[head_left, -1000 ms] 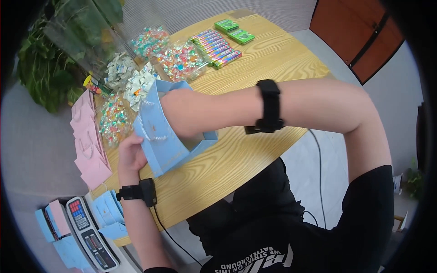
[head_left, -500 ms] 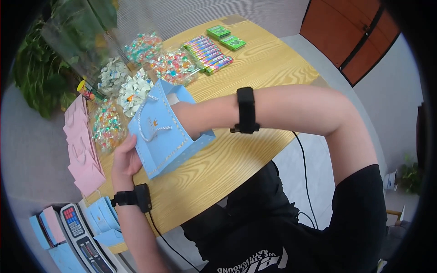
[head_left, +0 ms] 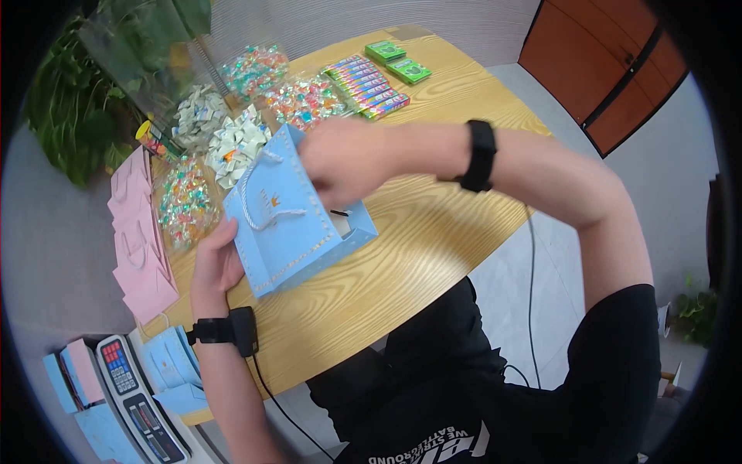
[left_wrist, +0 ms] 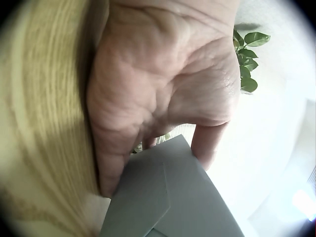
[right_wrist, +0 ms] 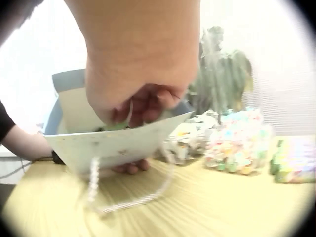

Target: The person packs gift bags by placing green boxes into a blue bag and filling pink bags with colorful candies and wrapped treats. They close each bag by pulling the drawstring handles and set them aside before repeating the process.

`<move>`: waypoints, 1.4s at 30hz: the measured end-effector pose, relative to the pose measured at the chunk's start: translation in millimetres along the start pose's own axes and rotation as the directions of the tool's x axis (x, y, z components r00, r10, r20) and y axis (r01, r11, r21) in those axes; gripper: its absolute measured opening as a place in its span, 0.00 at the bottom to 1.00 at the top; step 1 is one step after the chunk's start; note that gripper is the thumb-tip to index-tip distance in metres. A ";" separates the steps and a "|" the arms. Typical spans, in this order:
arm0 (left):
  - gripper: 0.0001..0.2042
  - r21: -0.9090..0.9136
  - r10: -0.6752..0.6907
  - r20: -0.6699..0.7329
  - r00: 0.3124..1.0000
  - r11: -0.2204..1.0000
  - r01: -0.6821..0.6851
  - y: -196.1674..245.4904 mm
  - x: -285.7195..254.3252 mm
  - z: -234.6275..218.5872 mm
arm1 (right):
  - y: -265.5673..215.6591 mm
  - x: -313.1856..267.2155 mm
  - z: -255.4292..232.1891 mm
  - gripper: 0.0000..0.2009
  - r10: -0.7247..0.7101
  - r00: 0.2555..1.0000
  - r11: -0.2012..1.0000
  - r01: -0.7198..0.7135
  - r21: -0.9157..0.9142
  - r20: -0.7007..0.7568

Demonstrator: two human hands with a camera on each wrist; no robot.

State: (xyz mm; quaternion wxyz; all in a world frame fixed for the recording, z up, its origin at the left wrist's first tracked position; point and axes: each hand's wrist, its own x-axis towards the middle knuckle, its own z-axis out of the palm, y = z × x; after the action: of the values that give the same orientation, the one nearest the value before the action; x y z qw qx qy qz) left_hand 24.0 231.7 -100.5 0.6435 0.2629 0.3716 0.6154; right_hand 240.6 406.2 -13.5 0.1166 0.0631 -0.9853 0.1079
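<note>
A light blue paper gift bag [head_left: 280,243] with a small crown print and a white rope handle [right_wrist: 132,203] leans tilted over the wooden table. My left hand [head_left: 219,259] holds it by its bottom end. In the left wrist view the thumb is on one side of the bag's folded base [left_wrist: 173,187] and fingers are on the other. At the bag's mouth is my right hand [head_left: 348,161], blurred, with curled fingers [right_wrist: 139,109] dipping below the rim; I cannot tell what they hold. Something small and black shows inside the mouth.
Clear bags of wrapped candies [head_left: 189,199] and white packets [head_left: 236,147] lie behind the gift bag. Colourful candy sticks [head_left: 367,85] and green boxes [head_left: 408,70] sit farther back. Pink bags [head_left: 143,247] line the left edge, near a scale [head_left: 139,402] and more blue bags [head_left: 171,359].
My right hand was deep inside the gift bag and has drawn back up to its mouth. The left hand keeps its hold on the bag's bottom end.
</note>
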 end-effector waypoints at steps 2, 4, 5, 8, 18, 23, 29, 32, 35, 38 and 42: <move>0.29 -0.061 -0.067 0.015 0.998 0.996 0.068 2.1 0.6 -0.3 | 34.4 -17.4 -11.0 0.11 -0.065 0.967 0.997 0.055 -0.049 -0.246; 0.29 -0.073 -0.069 0.015 0.997 0.995 0.070 1.6 0.6 -0.6 | 70.5 -36.2 -24.7 0.10 0.166 0.921 0.951 -0.245 -0.190 -0.354; 0.29 -0.079 -0.073 0.017 0.997 0.994 0.074 1.8 1.1 -0.3 | 92.2 -46.2 -29.9 0.09 0.332 0.870 0.851 -0.443 -0.282 -0.365; 0.28 -0.089 -0.078 0.008 0.997 0.993 0.079 1.4 1.2 -1.7 | 147.4 -78.6 -34.8 0.11 0.505 0.723 0.710 -0.659 -0.249 -0.472; 0.31 -0.054 -0.053 0.009 0.999 0.997 0.053 -0.4 -0.1 -2.2 | 192.0 -109.4 0.1 0.22 0.883 0.412 0.378 -0.908 -0.178 -0.225; 0.30 -0.063 -0.070 0.002 0.998 0.996 0.069 1.7 0.1 -0.5 | 162.2 -105.0 -17.3 0.20 0.863 0.355 0.325 -0.935 -0.144 -0.359; 0.30 -0.070 -0.030 0.027 0.999 0.997 0.032 0.7 2.8 1.0 | 51.3 -92.9 -56.2 0.16 0.702 0.663 0.699 -0.711 0.075 -0.260; 0.30 -0.076 -0.029 0.053 0.998 0.997 0.033 2.0 2.7 6.5 | -19.6 -79.7 -61.4 0.16 0.539 0.837 0.842 -0.533 0.083 -0.091; 0.31 -0.104 -0.029 0.111 0.993 0.994 0.041 1.0 4.4 6.2 | -44.4 -67.0 -41.7 0.16 0.388 0.905 0.922 -0.378 0.085 -0.174; 0.32 -0.070 -0.005 0.136 0.991 0.997 0.015 1.5 3.8 11.1 | -50.0 -52.0 -20.4 0.14 0.235 0.934 0.972 -0.235 0.033 -0.270; 0.33 -0.033 0.012 0.134 0.991 0.999 -0.007 0.5 3.5 8.1 | -47.7 -35.8 -11.6 0.10 0.229 0.955 0.971 -0.239 0.031 0.189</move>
State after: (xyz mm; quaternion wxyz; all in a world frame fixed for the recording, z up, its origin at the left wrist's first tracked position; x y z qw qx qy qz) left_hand 30.1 236.2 -95.9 0.6684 0.2950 0.3160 0.6053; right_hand 284.9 366.2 -1.8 0.0099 -0.0411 -0.9891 0.1408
